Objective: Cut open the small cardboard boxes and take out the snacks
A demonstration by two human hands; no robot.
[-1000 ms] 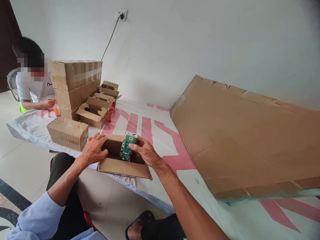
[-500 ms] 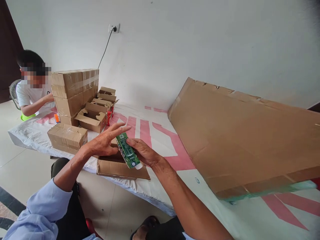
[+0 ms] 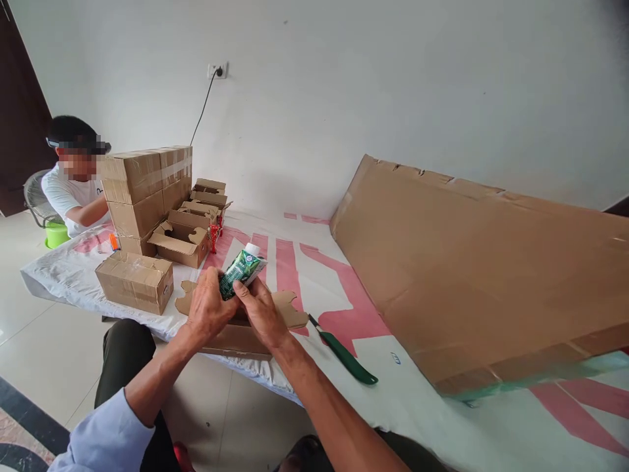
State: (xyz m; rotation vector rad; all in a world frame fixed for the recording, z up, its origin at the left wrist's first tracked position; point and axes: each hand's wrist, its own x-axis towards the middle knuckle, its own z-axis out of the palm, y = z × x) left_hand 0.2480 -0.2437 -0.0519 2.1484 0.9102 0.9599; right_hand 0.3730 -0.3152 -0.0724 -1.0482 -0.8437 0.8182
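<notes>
Both my hands hold a small green drink carton (image 3: 242, 267) with a white cap, tilted up to the right. My left hand (image 3: 209, 307) wraps its lower end and my right hand (image 3: 260, 312) grips it from the right side. Under my hands lies an open brown cardboard box (image 3: 236, 334) with its flaps spread, on the white and pink sheet (image 3: 289, 262). A green-handled knife (image 3: 344, 354) lies on the sheet just to the right of the box.
A sealed small box (image 3: 135, 280) sits left of my hands. Behind it stand stacked taped boxes (image 3: 145, 190) and several open ones (image 3: 183, 236). Another person (image 3: 73, 177) sits at the far left. A large flat cardboard sheet (image 3: 481, 262) leans at the right.
I lifted the green carton out of the open box, turned it cap-up and brought my left hand onto it. The box flaps are spread now, and a green knife has come into sight.
</notes>
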